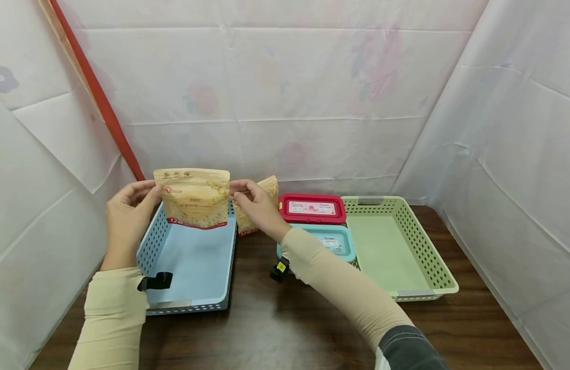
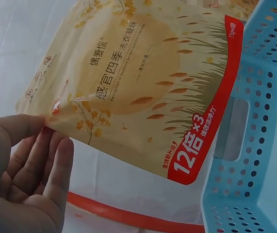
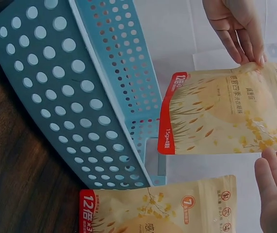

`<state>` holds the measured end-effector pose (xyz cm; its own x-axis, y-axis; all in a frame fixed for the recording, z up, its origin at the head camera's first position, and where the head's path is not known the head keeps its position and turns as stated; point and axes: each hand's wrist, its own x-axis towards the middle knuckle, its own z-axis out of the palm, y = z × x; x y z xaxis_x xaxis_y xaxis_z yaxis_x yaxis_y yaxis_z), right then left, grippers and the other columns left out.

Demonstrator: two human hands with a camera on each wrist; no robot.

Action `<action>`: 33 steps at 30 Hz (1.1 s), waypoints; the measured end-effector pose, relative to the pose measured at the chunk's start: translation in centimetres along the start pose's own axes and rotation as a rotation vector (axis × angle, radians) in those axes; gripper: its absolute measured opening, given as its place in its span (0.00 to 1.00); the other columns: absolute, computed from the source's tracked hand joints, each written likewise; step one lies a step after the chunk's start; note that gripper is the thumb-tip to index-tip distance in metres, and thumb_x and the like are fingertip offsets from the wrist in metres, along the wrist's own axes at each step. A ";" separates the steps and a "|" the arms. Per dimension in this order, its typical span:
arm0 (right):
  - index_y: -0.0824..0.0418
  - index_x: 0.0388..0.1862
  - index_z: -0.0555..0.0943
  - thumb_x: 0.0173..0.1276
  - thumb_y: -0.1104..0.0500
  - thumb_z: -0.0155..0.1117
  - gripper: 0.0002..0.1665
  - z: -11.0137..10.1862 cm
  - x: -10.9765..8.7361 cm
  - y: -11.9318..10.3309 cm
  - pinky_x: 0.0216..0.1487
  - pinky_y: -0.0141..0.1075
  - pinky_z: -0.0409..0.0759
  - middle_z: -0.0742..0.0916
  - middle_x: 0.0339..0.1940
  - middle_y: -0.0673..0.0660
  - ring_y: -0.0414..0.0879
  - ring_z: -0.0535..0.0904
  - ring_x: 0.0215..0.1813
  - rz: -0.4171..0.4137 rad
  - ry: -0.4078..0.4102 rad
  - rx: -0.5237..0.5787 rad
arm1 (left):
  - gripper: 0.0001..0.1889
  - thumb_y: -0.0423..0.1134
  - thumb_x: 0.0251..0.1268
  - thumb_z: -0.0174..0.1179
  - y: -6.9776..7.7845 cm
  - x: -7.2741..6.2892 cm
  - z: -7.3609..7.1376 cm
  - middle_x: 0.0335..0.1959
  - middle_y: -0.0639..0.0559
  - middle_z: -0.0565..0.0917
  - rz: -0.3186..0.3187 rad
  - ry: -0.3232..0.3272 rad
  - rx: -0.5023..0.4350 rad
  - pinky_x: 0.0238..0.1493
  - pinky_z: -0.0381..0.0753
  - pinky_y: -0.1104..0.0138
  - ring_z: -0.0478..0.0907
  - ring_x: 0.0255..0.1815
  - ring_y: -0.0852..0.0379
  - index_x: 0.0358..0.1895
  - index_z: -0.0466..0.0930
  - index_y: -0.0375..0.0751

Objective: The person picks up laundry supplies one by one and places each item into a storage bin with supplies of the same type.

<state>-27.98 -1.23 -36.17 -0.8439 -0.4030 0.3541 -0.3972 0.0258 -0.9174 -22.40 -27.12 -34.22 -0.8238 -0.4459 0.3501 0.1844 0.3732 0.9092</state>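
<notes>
My left hand [image 1: 130, 221] pinches one edge of a yellow laundry capsule pouch [image 1: 192, 200] with a red bottom band, holding it up over the far end of the blue basket [image 1: 192, 272]. In the left wrist view, thumb and fingertips grip the pouch [image 2: 143, 92] near its upper corner. My right hand [image 1: 262, 208] is at the pouch's opposite edge. Its fingers look extended in the right wrist view, with the fingertips [image 3: 269, 162] right at that edge. A second matching pouch [image 3: 162, 208] stands beside the blue basket, partly hidden behind my right hand in the head view.
Right of centre, a red-lidded box [image 1: 312, 208] stands behind a light-blue-lidded box [image 1: 345, 241], partly covered by my right forearm. A green basket [image 1: 423, 246] is farther right on the dark wood table [image 1: 266, 329]. White sheeting [image 1: 312, 103] encloses the back and sides.
</notes>
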 end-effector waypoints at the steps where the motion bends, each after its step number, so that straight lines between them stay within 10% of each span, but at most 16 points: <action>1: 0.57 0.63 0.78 0.80 0.58 0.53 0.16 0.1 0.0 0.0 0.55 0.32 0.79 0.83 0.52 0.50 0.48 0.81 0.57 0.004 -0.015 -0.006 | 0.19 0.46 0.67 0.67 -0.1 0.0 -0.1 0.36 0.67 0.84 -0.007 0.005 -0.005 0.40 0.78 0.82 0.81 0.39 0.66 0.56 0.84 0.39; 12: 0.55 0.70 0.74 0.80 0.57 0.55 0.22 0.6 0.5 0.4 0.55 0.32 0.78 0.81 0.59 0.50 0.45 0.78 0.58 0.045 -0.103 -0.080 | 0.19 0.44 0.66 0.68 -1.2 0.7 -0.5 0.34 0.67 0.84 -0.081 0.018 -0.014 0.38 0.79 0.80 0.82 0.37 0.66 0.55 0.85 0.37; 33: 0.56 0.79 0.63 0.82 0.60 0.48 0.29 1.0 0.9 1.9 0.64 0.31 0.72 0.74 0.72 0.54 0.42 0.71 0.70 0.136 -0.245 -0.107 | 0.28 0.58 0.69 0.60 -3.6 1.2 -0.9 0.42 0.58 0.85 -0.158 -0.098 0.248 0.35 0.77 0.81 0.81 0.36 0.68 0.61 0.81 0.41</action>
<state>-29.10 -2.43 -37.75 -0.7853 -0.5973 0.1629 -0.3331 0.1858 -0.9244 -23.56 -29.68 -36.85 -0.8819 -0.4380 0.1742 -0.0768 0.4982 0.8637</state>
